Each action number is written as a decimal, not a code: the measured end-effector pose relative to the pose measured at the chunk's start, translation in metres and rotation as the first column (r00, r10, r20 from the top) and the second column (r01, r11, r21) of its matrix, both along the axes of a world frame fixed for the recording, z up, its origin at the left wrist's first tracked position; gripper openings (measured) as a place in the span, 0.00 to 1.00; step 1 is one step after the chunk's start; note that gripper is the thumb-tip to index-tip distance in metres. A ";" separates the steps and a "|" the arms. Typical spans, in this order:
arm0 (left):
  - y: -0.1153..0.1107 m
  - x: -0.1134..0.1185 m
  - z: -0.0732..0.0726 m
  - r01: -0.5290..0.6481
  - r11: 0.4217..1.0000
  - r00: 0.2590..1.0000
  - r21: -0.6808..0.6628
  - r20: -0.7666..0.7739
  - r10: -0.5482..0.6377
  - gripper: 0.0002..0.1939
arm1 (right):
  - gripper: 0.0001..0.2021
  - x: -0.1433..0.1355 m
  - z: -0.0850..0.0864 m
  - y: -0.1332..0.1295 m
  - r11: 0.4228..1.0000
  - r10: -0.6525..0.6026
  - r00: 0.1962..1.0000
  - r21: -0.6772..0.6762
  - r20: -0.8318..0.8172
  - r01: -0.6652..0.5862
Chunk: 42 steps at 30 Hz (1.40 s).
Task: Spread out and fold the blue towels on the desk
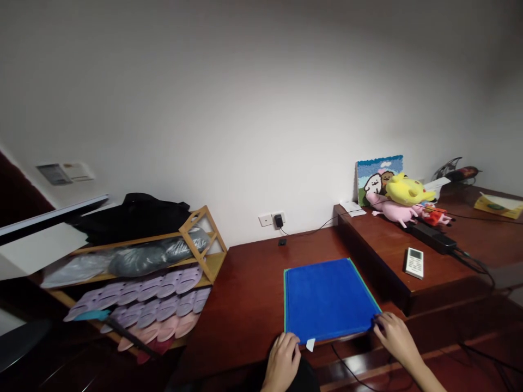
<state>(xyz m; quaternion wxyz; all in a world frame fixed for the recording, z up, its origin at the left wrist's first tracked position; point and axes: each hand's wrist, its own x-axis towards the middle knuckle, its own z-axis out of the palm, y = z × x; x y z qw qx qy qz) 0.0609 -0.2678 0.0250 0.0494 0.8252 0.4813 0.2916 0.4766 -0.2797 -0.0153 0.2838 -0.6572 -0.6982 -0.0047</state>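
Note:
A blue towel (330,296) with a thin green edging lies flat and squared out on the reddish-brown wooden table. My left hand (283,359) is at its near left corner, fingers curled and closed on the edge. At the near right corner, my right hand (394,335) pinches the cloth between thumb and fingers. A small white tag (310,344) sticks out from the near edge, just right of my left hand. The fingertips of both hands are partly hidden.
Right of the towel, a raised wooden top (386,245) carries a white remote control (414,263), a black power adapter (433,238) and plush toys (394,209). A plug (278,220) sits in the wall socket. Slippers (163,288) fill a rack on the left.

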 end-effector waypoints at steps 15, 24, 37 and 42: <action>0.094 0.082 -0.020 -0.089 0.977 0.959 -0.196 -0.282 0.031 0.32 | 0.33 -0.084 0.005 0.093 0.929 -0.037 0.993 -0.364 0.110 0.075; 0.092 0.078 -0.025 -0.116 0.973 0.950 -0.201 -0.308 0.050 0.32 | 0.34 -0.084 0.008 0.092 0.905 -0.039 0.985 -0.412 0.168 0.106; 0.081 0.010 -0.008 -0.180 0.949 0.933 -0.260 -0.351 0.081 0.32 | 0.34 -0.150 0.026 0.104 0.901 -0.016 0.989 -0.426 0.149 0.078; 0.079 -0.001 -0.004 -0.198 0.938 0.923 -0.285 -0.377 0.080 0.33 | 0.34 -0.147 0.039 0.145 0.898 0.008 0.991 -0.438 0.133 0.052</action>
